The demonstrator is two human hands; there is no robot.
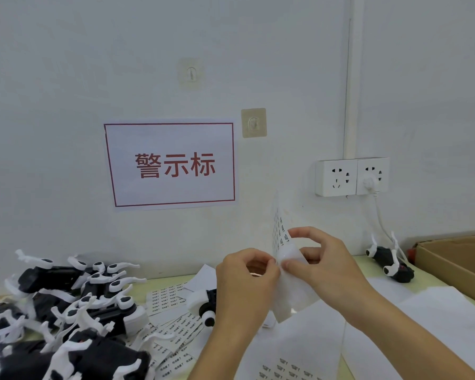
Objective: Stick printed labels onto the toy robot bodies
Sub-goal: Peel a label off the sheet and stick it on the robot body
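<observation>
Both hands are raised above the table around an upright label sheet (pixel 281 237). My right hand (pixel 324 267) grips the sheet with thumb and fingers. My left hand (pixel 244 281) pinches at the sheet's left edge with thumb and forefinger; whether a label is between them is hidden. A black-and-white toy robot body (pixel 206 303) lies on the table just behind my left hand. A pile of several such bodies (pixel 66 305) fills the left side. Another single body (pixel 390 263) lies at the right, by the wall.
More label sheets (pixel 173 333) lie flat on the table between the pile and my arms, and white backing paper (pixel 422 325) covers the right. An open cardboard box (pixel 455 259) stands at the far right. A wall socket (pixel 351 176) with a white cord hangs above.
</observation>
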